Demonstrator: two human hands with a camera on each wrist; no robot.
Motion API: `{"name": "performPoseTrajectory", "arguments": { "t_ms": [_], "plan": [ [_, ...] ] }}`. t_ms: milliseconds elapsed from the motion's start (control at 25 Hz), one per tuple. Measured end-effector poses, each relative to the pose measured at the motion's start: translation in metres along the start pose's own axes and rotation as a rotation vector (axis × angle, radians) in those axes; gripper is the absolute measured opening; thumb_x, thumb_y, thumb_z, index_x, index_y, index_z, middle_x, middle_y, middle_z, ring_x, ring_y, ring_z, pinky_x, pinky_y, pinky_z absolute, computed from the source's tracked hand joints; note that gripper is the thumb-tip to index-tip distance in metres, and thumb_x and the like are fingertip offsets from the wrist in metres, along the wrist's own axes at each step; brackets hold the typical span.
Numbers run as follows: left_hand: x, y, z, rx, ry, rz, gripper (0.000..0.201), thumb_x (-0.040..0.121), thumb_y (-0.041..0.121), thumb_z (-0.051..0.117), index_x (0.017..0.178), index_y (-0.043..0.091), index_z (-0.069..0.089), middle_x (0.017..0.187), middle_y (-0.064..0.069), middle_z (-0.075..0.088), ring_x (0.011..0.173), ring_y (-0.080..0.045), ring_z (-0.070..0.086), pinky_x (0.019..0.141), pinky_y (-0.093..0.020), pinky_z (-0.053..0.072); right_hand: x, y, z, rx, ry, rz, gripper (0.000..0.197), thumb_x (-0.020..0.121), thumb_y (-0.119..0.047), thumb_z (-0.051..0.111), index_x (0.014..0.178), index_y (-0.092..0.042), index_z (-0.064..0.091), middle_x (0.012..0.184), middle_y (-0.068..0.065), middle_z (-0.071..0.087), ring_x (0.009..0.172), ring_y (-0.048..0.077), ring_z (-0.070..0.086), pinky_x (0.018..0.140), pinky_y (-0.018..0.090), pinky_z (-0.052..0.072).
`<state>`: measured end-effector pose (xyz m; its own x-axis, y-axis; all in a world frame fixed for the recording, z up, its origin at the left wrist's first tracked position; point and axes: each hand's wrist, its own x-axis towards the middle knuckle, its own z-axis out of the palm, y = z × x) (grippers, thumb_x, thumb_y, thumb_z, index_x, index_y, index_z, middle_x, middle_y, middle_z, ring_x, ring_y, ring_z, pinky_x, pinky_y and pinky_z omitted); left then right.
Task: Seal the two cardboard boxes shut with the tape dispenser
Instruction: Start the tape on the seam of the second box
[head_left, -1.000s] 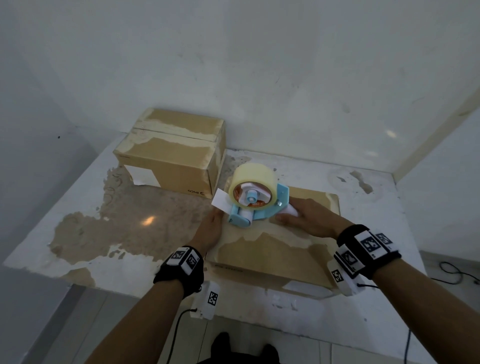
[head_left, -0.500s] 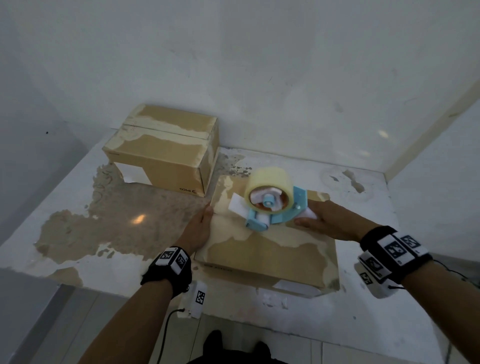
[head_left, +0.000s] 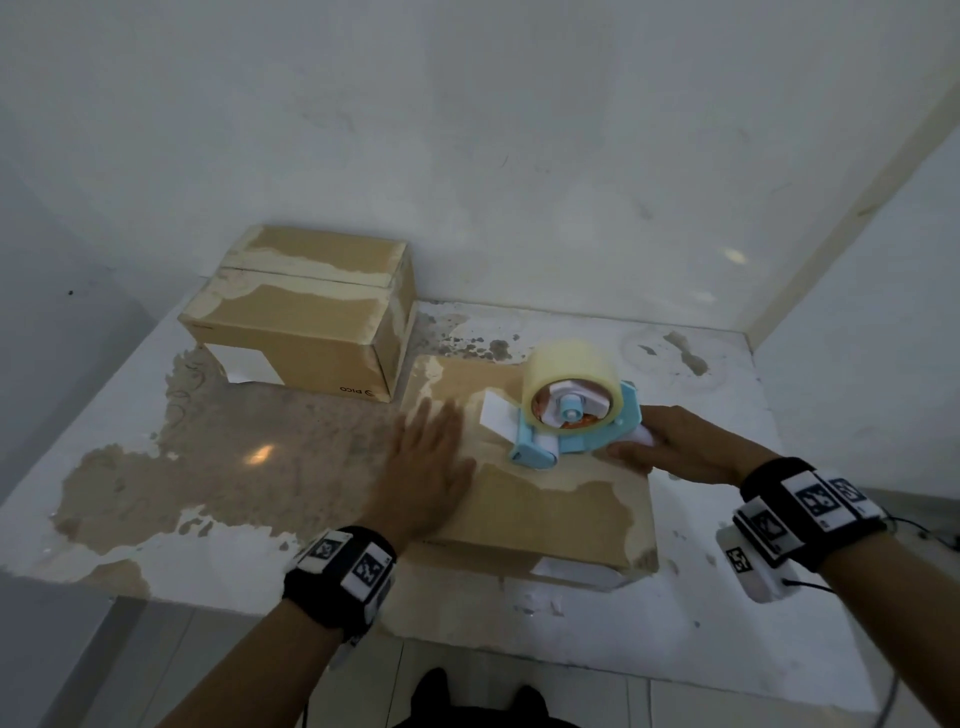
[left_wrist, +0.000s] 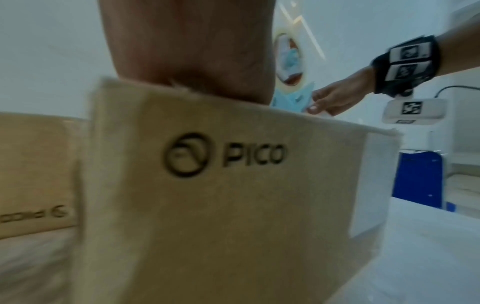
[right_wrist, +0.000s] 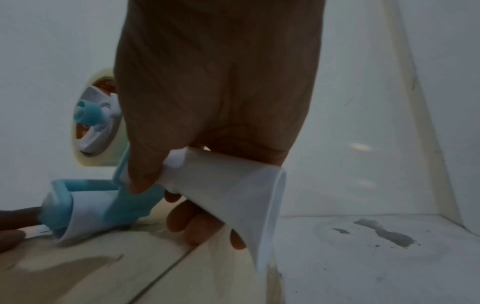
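A brown cardboard box (head_left: 545, 514) lies flat on the table in front of me, its side printed PICO (left_wrist: 228, 156). My right hand (head_left: 675, 447) grips the white handle (right_wrist: 228, 185) of the blue tape dispenser (head_left: 576, 415), whose roller end (right_wrist: 59, 211) rests on the box top. A clear tape roll (head_left: 569, 374) sits on the dispenser. My left hand (head_left: 426, 462) lies flat with straight fingers on the left part of the box top. A second cardboard box (head_left: 306, 317) stands at the back left, flaps closed.
The white table (head_left: 208, 561) has worn brown patches. White walls (head_left: 467, 156) close it in behind and at the right. A blue object (left_wrist: 418, 176) stands beyond the table's right side in the left wrist view.
My left hand has come up from the box's left edge onto its top, fingers spread flat. The dispenser has slid to the right along the box top with my right hand.
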<state>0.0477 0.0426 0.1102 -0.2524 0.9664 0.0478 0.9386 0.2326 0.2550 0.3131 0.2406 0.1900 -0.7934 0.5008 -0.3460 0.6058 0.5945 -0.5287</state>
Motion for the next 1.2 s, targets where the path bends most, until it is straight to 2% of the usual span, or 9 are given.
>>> {"name": "performPoseTrajectory", "arguments": {
  "t_ms": [120,280,400,480,600,760,960,1080,1200],
  "plan": [
    [0.005,0.029,0.009,0.110,-0.060,0.132,0.070,0.095,0.057,0.018,0.154,0.019,0.017,0.161,-0.004,0.019,0.150,-0.027,0.004,0.120,-0.052,0.004,0.000,0.003,0.001,0.026,0.011,-0.015,0.033,0.097,-0.044,0.049,0.124,-0.027,0.057,0.118,-0.003,0.066,0.099,0.014,0.062,0.087,0.027,0.050],
    [0.006,0.032,0.011,0.128,-0.067,0.128,0.069,0.096,0.057,0.018,0.154,0.020,0.014,0.162,-0.003,0.016,0.150,-0.025,0.007,0.120,-0.051,0.007,0.003,0.004,0.004,0.009,0.002,-0.013,0.038,0.097,-0.049,0.045,0.130,-0.030,0.053,0.126,-0.004,0.063,0.105,0.017,0.061,0.095,0.036,0.050],
    [0.006,0.031,0.012,0.126,-0.064,0.141,0.069,0.096,0.057,0.017,0.154,0.020,0.013,0.162,-0.003,0.016,0.150,-0.023,0.007,0.120,-0.050,0.008,0.004,0.006,0.000,-0.033,0.038,-0.011,0.042,0.092,-0.059,0.046,0.126,-0.036,0.051,0.123,-0.006,0.065,0.100,0.017,0.061,0.091,0.041,0.052],
    [0.006,0.030,0.012,0.126,-0.075,0.143,0.069,0.097,0.057,0.016,0.155,0.021,0.008,0.163,-0.002,0.009,0.150,-0.022,0.002,0.120,-0.050,0.007,0.003,0.008,-0.004,-0.074,0.039,-0.019,0.040,0.092,-0.056,0.050,0.125,-0.035,0.052,0.119,-0.004,0.067,0.095,0.018,0.062,0.088,0.041,0.052],
    [0.006,0.027,0.013,0.128,-0.100,0.120,0.070,0.097,0.057,0.015,0.155,0.019,0.006,0.163,-0.004,0.003,0.150,-0.020,-0.004,0.120,-0.047,0.002,-0.006,0.019,-0.011,-0.080,0.033,-0.031,0.041,0.090,-0.058,0.050,0.125,-0.035,0.053,0.120,-0.004,0.068,0.100,0.017,0.063,0.090,0.042,0.052],
    [0.006,0.027,0.014,0.123,-0.102,0.107,0.072,0.096,0.058,0.014,0.154,0.017,0.009,0.162,-0.005,0.001,0.150,-0.021,-0.002,0.119,-0.044,-0.001,-0.035,0.048,-0.017,-0.087,0.031,0.053,0.041,0.093,-0.051,0.052,0.124,-0.026,0.057,0.116,-0.004,0.067,0.096,0.013,0.063,0.087,0.034,0.053],
    [0.008,0.054,0.015,0.130,-0.086,0.159,0.071,0.096,0.053,0.017,0.153,0.011,0.015,0.161,-0.010,0.007,0.149,-0.031,0.006,0.116,-0.049,0.002,-0.046,0.058,0.010,0.012,0.132,0.147,0.027,0.091,-0.045,0.058,0.103,-0.021,0.060,0.091,-0.004,0.070,0.081,0.013,0.066,0.075,0.035,0.055],
    [0.012,0.095,0.025,0.104,-0.129,0.261,0.069,0.096,0.055,0.018,0.154,0.017,0.018,0.161,-0.008,0.015,0.149,-0.029,0.009,0.119,-0.051,0.004,-0.039,0.055,0.017,0.084,0.211,0.107,0.011,0.085,-0.026,0.067,0.081,-0.018,0.061,0.071,-0.005,0.066,0.062,0.013,0.060,0.062,0.032,0.048],
    [0.016,0.107,0.029,0.109,-0.112,0.238,0.067,0.096,0.056,0.020,0.152,0.019,0.024,0.159,-0.005,0.024,0.148,-0.027,0.016,0.120,-0.051,0.007,-0.037,0.056,0.022,0.093,0.269,0.135,0.018,0.081,-0.017,0.069,0.073,-0.022,0.053,0.066,-0.006,0.061,0.058,0.012,0.053,0.060,0.030,0.043]
  ]
}}
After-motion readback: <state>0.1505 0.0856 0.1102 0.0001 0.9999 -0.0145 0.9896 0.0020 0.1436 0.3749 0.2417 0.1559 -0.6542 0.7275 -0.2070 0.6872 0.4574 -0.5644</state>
